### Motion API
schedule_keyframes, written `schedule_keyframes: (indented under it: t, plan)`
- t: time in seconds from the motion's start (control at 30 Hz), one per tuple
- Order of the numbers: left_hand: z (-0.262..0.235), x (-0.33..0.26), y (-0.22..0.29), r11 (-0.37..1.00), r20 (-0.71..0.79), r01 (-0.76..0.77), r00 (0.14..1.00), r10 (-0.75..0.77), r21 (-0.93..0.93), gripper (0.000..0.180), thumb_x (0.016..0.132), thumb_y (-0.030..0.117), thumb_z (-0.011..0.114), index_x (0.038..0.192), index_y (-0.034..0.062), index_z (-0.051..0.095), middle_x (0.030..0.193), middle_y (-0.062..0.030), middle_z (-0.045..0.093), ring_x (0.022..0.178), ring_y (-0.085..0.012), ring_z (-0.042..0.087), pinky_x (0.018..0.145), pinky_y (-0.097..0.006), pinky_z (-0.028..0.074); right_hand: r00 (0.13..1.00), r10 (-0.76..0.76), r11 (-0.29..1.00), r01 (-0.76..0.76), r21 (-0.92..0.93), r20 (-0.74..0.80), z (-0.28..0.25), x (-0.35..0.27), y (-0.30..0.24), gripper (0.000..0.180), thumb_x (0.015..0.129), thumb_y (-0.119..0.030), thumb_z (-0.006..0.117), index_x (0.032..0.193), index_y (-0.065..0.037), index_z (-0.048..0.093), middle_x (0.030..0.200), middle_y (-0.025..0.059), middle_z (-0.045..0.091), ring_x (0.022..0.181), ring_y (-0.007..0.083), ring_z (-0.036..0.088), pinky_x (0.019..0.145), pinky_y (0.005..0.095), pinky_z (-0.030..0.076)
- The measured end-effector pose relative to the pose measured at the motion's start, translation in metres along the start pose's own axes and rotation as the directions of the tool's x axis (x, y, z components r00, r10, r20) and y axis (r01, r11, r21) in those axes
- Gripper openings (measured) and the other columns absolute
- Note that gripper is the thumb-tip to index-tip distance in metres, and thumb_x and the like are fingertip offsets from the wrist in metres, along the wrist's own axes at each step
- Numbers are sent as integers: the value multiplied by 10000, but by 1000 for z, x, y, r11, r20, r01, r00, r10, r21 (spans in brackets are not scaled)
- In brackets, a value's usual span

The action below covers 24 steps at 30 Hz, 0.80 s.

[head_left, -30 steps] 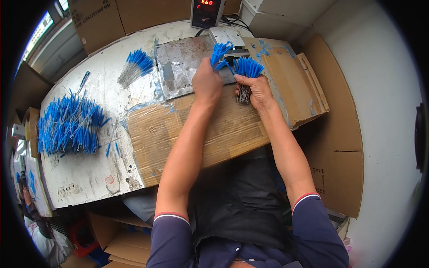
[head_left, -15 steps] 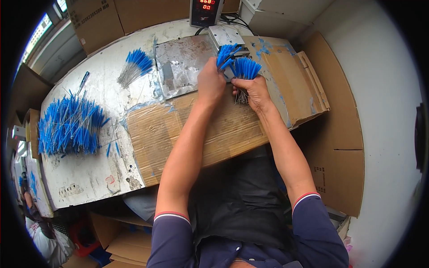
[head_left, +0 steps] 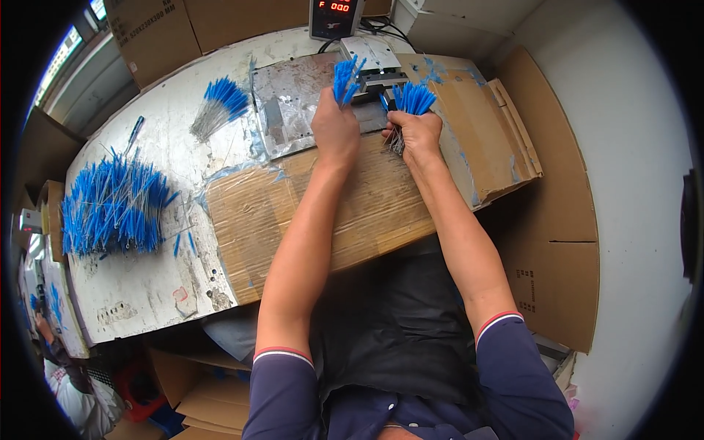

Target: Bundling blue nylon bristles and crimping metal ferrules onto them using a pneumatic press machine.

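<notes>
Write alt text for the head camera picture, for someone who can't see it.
Seen from above, a person's left hand and right hand each hold a bundle of blue-tipped wires at a small metal machine. More blue-tipped wires lie heaped at the left of the worktable.

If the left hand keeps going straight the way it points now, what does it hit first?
Probably the small metal device just beyond it. The left hand, gripping a bundle of blue-tipped pins, points up the table toward it, with the red-digit display box behind. Depth is unclear.
</notes>
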<state>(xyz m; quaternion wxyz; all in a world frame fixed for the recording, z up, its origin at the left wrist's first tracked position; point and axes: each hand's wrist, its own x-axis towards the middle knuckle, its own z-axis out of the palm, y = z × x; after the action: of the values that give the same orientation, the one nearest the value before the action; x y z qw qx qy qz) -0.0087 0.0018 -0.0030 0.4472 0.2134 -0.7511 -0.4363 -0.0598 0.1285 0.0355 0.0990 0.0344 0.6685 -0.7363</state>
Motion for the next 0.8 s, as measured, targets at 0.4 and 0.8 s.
schedule_keyframes:
  t: [0.4, 0.8]
  plan:
    - [0, 0, -2, 1000, -22, 12, 1000, -12, -9, 62, 952, 47, 579, 1011, 40, 597, 810, -101, 709, 688, -227, 697, 642, -383, 524, 992, -116, 985, 122, 123, -57, 3, -5, 9, 88, 752, 77, 705, 721, 47, 628, 681, 124, 657, 504, 219, 648, 456, 322, 569]
    - [-4, -1, 6, 967, -89, -163, 979, 183, 194, 162, 901, 54, 627, 1054, 39, 576, 920, -204, 661, 857, -444, 630, 741, -515, 484, 1000, -29, 988, 28, 152, 7, 1, 0, 6, 90, 793, 46, 743, 819, 54, 657, 724, 138, 674, 576, 233, 679, 512, 344, 605]
